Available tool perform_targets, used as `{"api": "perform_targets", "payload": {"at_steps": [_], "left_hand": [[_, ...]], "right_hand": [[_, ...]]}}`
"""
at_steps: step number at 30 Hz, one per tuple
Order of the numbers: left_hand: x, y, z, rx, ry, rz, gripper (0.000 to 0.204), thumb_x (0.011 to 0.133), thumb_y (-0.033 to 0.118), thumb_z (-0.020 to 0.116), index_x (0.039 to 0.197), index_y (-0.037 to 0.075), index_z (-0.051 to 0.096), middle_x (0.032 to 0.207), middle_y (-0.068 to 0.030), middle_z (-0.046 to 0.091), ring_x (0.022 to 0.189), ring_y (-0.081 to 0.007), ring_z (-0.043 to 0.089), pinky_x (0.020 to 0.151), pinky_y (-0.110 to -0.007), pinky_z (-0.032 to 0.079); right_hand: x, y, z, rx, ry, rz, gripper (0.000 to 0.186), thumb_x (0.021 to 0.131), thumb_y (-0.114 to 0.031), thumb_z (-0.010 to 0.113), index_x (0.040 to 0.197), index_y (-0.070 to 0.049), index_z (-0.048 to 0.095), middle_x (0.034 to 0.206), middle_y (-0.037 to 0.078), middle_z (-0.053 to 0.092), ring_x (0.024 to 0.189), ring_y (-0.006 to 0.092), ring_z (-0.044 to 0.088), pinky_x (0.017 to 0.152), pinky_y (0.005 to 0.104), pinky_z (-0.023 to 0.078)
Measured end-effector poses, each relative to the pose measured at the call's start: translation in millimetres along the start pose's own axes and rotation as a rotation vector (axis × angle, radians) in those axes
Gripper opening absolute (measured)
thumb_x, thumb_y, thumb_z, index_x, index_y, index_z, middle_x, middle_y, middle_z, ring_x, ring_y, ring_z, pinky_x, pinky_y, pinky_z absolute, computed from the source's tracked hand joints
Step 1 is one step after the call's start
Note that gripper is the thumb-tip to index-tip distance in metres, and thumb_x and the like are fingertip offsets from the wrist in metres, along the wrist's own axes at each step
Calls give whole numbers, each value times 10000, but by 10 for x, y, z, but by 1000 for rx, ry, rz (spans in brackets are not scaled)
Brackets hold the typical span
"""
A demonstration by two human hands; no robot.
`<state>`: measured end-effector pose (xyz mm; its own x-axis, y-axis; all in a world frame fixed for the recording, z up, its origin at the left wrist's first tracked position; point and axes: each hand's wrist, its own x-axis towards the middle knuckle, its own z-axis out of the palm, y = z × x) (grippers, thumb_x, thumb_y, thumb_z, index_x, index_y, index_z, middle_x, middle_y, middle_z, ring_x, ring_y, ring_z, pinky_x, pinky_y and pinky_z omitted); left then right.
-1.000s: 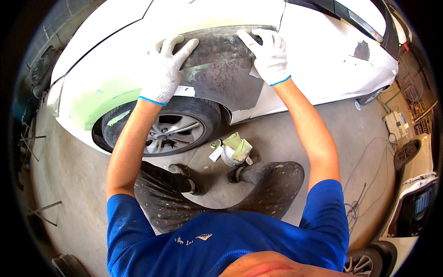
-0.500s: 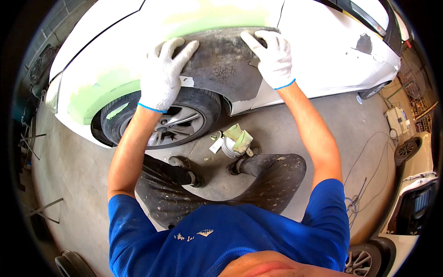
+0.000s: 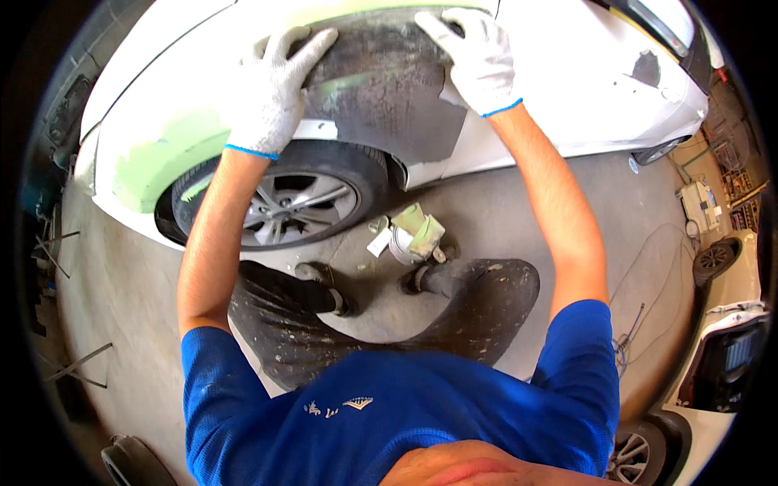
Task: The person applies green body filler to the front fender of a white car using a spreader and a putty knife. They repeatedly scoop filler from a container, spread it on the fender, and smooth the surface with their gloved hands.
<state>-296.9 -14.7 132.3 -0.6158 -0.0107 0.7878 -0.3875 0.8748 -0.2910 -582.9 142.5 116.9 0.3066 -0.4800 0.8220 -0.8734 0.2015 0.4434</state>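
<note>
My left hand (image 3: 271, 93) and my right hand (image 3: 482, 61) wear white knit gloves with blue cuffs. Both are pressed against the side of a white car (image 3: 559, 89), above the front wheel arch. Between them runs a dark, slightly curved strip (image 3: 373, 44), gripped near its two ends with the thumbs apart from the fingers. Below the strip lies a dark grey patch (image 3: 397, 117) of bodywork, with a smear of pale green at its left. The material of the strip and the fingertips behind it cannot be made out.
A front wheel (image 3: 284, 206) stands below my left hand. On the floor between my feet is a can (image 3: 403, 245) with green sheets (image 3: 423, 231) on it. Cables (image 3: 624, 344) lie at the right, near another car (image 3: 705, 421). Tyres (image 3: 134, 462) sit at lower left.
Both hands have moved upward over the car side, and the dark strip has shifted up with them. More of the grey patch shows beneath. The view has also tilted slightly.
</note>
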Motion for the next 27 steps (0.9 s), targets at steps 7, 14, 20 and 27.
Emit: {"api": "perform_targets", "payload": {"at_steps": [7, 14, 20, 27], "left_hand": [[-483, 291, 68, 23, -80, -75, 822, 715, -94, 622, 1405, 352, 616, 1350, -33, 570, 1225, -311, 523, 1027, -459, 451], [-827, 514, 47, -46, -167, -69, 838, 659, -94, 615, 1401, 295, 623, 1367, -59, 572, 1235, -317, 543, 1053, -478, 421], [-294, 387, -165, -14, -28, -26, 759, 710, -75, 607, 1375, 290, 643, 1313, -30, 601, 1206, -304, 547, 1041, -464, 438], [-9, 341, 190, -17, 34, 20, 768, 722, -32, 696, 1397, 327, 622, 1327, -27, 586, 1212, -294, 529, 1068, -453, 425]], "right_hand": [[-454, -456, 121, 115, 166, 108, 394, 909, -194, 693, 1273, -345, 700, 1101, -1, 590, 1036, 257, 559, 888, 459, 452], [-855, -628, -53, 108, -26, 68, 519, 849, -115, 680, 1323, -327, 675, 1094, 4, 592, 1042, 254, 580, 914, 449, 473], [-246, -222, -228, 67, 165, -1, 570, 807, -90, 652, 1327, -323, 647, 1044, -16, 571, 931, 210, 579, 794, 401, 494], [-228, 62, 7, -79, 188, 1, 609, 787, -105, 650, 1347, -341, 627, 1059, -30, 552, 898, 200, 562, 787, 390, 488]]}}
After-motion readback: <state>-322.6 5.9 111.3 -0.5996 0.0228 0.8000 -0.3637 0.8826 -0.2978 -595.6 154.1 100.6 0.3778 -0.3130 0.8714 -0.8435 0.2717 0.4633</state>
